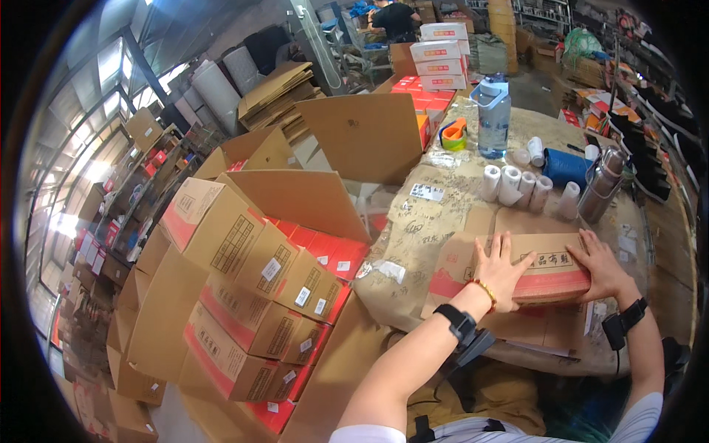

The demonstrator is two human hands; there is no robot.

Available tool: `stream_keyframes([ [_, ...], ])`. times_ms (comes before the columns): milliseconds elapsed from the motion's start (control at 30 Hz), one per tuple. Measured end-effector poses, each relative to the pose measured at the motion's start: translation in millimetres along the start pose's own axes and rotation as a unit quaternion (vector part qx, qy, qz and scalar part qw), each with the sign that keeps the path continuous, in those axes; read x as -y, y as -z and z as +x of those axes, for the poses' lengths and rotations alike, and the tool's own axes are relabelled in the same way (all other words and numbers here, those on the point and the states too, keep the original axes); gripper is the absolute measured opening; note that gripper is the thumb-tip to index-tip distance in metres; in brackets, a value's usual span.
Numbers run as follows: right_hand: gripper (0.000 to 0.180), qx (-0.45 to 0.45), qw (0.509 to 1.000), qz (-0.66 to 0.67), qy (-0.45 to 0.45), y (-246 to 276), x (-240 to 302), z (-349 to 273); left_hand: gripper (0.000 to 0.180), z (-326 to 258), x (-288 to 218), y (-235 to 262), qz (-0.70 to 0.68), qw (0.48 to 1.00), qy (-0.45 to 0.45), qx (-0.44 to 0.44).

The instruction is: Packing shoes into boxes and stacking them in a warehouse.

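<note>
A flat brown cardboard box (543,269) with a red band along its near side lies on the paper-covered table (425,229). My left hand (498,269) rests flat on its top left part, fingers spread. At the box's right end, my right hand (600,264) grips the corner. Both wrists wear black bands, and the left also carries a beaded bracelet.
Several white paper rolls (513,184), a blue roll (565,167), a steel flask (602,184), a large water bottle (493,118) and a tape dispenser (453,134) stand behind the box. Large open cartons (244,273) of small boxes fill the left. Another person (394,18) works far back.
</note>
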State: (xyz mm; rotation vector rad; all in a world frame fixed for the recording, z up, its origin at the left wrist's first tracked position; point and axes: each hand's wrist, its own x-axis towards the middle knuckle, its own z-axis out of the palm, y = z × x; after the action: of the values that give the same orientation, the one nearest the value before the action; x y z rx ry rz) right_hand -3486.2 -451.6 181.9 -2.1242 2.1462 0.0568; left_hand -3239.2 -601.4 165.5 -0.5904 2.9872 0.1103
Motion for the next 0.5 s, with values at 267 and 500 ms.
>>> stream_keyframes([
  [267, 0.098, -0.043, 0.996, 0.079, 0.021, -9, -7, 0, 0.091, 0, 6, -4, -0.041, 0.999, -0.005, -0.029],
  [500, 0.069, -0.279, 0.943, 0.179, 0.025, -83, -20, -25, 0.090, -29, -3, -38, -0.065, 0.963, -0.091, -0.244],
])
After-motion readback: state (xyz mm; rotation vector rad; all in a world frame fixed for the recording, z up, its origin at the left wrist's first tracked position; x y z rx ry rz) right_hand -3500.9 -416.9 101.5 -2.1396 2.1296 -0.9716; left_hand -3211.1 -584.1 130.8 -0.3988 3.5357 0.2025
